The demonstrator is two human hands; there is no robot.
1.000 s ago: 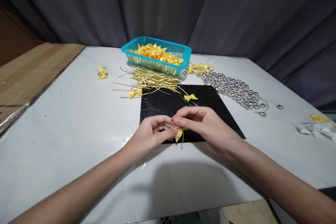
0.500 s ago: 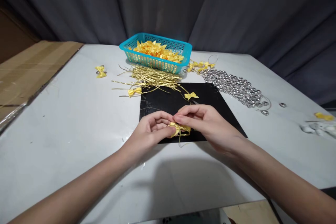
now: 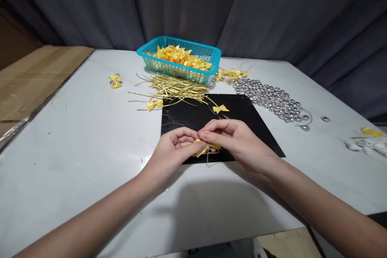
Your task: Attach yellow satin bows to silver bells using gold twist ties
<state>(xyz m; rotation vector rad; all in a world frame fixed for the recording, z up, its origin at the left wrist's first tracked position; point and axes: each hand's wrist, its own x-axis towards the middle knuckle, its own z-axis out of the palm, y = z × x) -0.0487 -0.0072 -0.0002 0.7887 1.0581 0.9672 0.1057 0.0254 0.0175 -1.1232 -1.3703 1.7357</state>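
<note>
Over a square black mat [image 3: 242, 113] on the glossy white bench [image 3: 84, 141], backed by grey curtains [image 3: 272, 12], the left hand [image 3: 172, 151] and right hand [image 3: 238, 141] pinch a small yellow ribbon bow [image 3: 204, 148] with a gold wire tie between their fingertips.

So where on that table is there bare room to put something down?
Bare: the table left of the black mat, and the near edge under the arms. Crowded: the far middle, with basket, gold wires and silver beads.

Grey curtain [image 3: 272, 12] behind white table [image 3: 75, 145]; cardboard [image 3: 33, 76] at left
</note>
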